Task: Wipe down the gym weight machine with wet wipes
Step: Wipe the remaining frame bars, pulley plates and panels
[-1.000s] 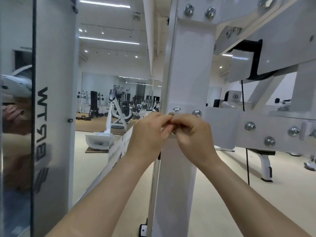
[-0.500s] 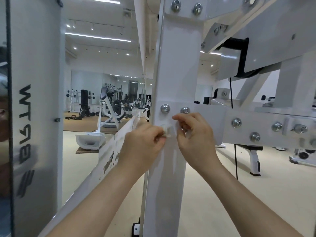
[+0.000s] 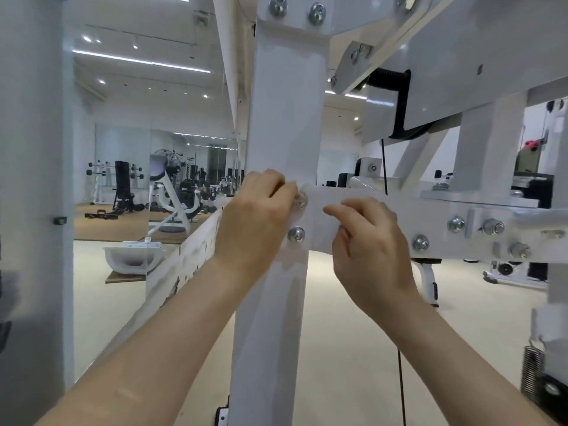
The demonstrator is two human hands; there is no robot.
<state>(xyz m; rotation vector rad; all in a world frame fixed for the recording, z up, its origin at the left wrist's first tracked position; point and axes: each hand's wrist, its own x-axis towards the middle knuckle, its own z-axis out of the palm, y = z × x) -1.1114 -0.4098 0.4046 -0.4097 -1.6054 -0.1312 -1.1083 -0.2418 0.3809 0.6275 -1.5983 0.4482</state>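
The white weight machine's upright post [image 3: 285, 124] stands straight ahead, with a bolted crossbeam [image 3: 436, 210] running off to the right. A white wet wipe [image 3: 316, 219] is stretched flat across the joint of post and beam. My left hand [image 3: 255, 219] pinches its left edge by the upper bolt [image 3: 299, 202], and a second bolt [image 3: 296, 234] shows just below. My right hand [image 3: 368, 241] grips the wipe's right end against the beam. The wipe is hard to tell from the white paint.
A black cable [image 3: 384, 167] drops from a pulley [image 3: 396, 109] behind the beam. A tall white panel [image 3: 33, 179] fills the left side. Mirrors and other gym equipment [image 3: 166, 192] stand far back on the beige floor [image 3: 338, 333]. A coil spring [image 3: 531, 367] is at the lower right.
My hands were pinched together at the bolts. They have moved apart, the left staying by the post and the right sliding rightward, spreading the wipe across the joint.
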